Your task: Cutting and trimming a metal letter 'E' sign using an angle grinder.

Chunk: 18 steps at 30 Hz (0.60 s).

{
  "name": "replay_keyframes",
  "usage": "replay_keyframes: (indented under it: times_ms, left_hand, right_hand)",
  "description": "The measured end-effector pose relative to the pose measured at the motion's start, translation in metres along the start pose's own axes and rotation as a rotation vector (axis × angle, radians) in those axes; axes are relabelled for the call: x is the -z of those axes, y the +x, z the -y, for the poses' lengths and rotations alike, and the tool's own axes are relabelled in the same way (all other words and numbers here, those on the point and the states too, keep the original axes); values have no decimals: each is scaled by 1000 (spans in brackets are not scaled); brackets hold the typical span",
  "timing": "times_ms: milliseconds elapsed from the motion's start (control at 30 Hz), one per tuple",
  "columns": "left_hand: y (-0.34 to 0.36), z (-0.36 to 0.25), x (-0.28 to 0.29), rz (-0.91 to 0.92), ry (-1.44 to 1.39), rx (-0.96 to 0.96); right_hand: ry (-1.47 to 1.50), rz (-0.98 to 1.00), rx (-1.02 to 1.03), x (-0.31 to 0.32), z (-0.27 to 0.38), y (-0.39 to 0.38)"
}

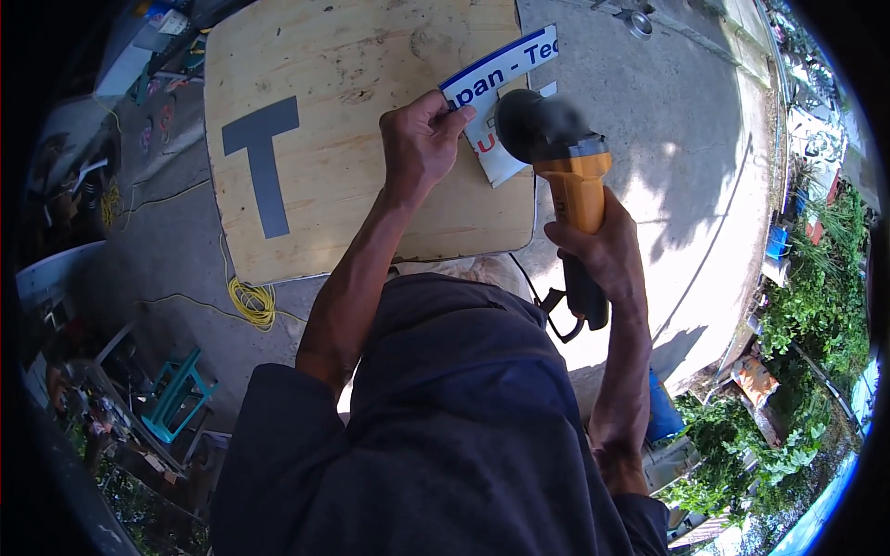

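Right hand (601, 243) first: fingers wrapped round the orange body of a grinder (577, 181), black handle trailing back toward us, black cord (559, 326) looping off its end. Left hand (423, 144) pinches the left corner of a white sheet (501, 69) between thumb and fingers; the sheet has a blue stripe plus blue and red lettering. Sheet sits over the right side of our wooden table (343, 56), one end poking past the edge. Grinder head covers part of it from our view (can't tell whether the disc touches; that patch is blurred). Left of our left hand, a grey T-shaped piece (264, 167) lies flat on the wood. Below the table's near-left corner, we have a coiled yellow cable (252, 301) on the concrete (640, 130). Further out: teal stool (176, 394) at left, green plants (788, 310) at right.
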<state>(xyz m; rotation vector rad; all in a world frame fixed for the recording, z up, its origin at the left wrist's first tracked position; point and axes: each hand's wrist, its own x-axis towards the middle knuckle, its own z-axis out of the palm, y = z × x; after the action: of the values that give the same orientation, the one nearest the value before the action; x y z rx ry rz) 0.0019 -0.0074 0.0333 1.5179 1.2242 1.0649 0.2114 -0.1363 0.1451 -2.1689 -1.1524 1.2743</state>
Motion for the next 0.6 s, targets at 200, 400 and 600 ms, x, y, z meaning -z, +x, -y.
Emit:
replay_keyframes:
  times_ms: [200,400,600]
  left_hand:
    - [-2,0,0,12,37,0]
    - [-1,-3,-1,-3,47,-18]
    - [-1,-4,-2,-6,27,8]
  right_hand:
    - [9,-17,3,1,3,-1]
    - [-37,-21,-12,-1,0,1]
    - [-5,-30,-8,-2,1,-2]
